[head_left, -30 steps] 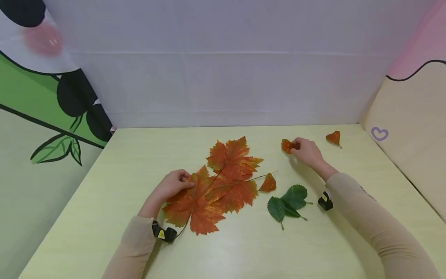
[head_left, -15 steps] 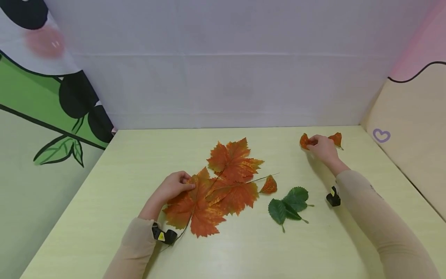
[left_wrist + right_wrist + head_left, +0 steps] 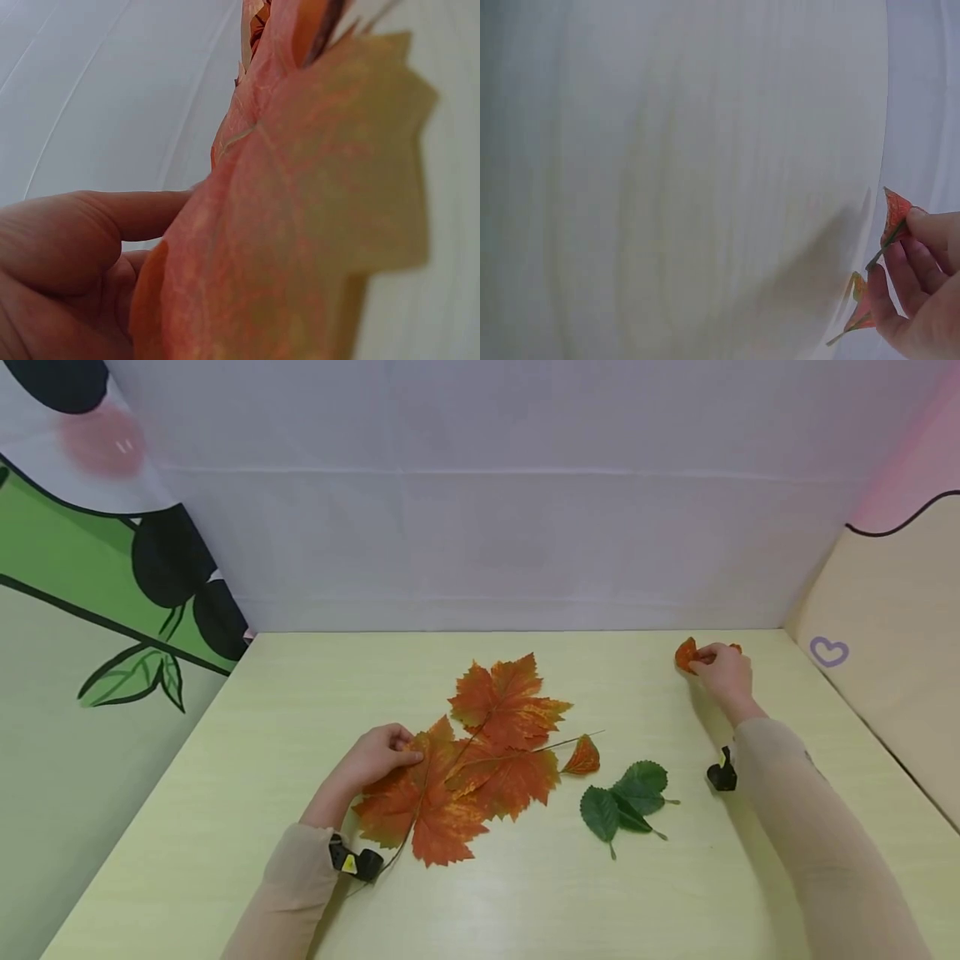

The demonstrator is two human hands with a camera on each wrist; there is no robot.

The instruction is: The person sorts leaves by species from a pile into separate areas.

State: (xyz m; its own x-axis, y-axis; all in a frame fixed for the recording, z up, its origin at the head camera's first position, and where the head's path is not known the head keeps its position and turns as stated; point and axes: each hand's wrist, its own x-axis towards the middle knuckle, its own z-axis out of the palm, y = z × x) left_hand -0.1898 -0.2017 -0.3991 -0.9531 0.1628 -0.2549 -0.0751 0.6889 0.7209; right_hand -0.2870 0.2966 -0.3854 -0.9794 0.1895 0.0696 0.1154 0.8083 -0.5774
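My right hand [image 3: 726, 675] pinches a small orange leaf [image 3: 686, 655] between thumb and fingers near the table's far right. Just behind that hand lies another small orange leaf [image 3: 861, 311], mostly hidden in the head view. My left hand [image 3: 377, 758] pinches the edge of a large orange maple leaf [image 3: 431, 806] at the table's centre left. Two more maple leaves overlap beyond it, the upper maple leaf [image 3: 506, 700] and the middle maple leaf [image 3: 510, 777], with thin stems. Close to their right side sits a third small orange leaf [image 3: 582, 756].
Several green leaves [image 3: 630, 802] lie in a cluster right of the maple leaves. The pale wooden table [image 3: 540, 893] ends at a light cloth backdrop [image 3: 510, 543]. A printed side panel [image 3: 900, 627] borders the right side, another [image 3: 45, 660] the left.
My right hand has carried the small orange leaf rightward and slightly back, up to the other small leaf, which it now mostly covers. My left hand stays on the maple leaf.
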